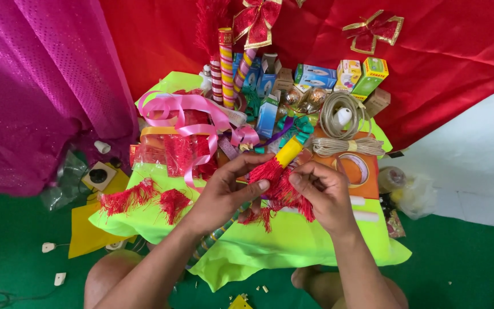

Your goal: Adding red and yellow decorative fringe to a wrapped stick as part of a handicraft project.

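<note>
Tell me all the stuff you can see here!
red fringed tinsel piece on a yellow stick: one, held by both hands, centre
loose red tinsel tufts: two, on the cloth, left
neon green cloth: one, under everything
pink curly ribbon: one bundle, upper left
striped paper tubes: several, red, yellow and pink, standing at back
small cardboard boxes: several, blue, green, yellow, at back
coiled beige cord: one, right of centre
red and gold bows: two, on the red backdrop
left hand: fingers pinching the tinsel
right hand: fingers pinching the tinsel

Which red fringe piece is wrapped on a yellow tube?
The red fringe held between both hands; its top winds round the yellow tube. The two loose fringe pieces lie tubeless on the green cloth.
</note>
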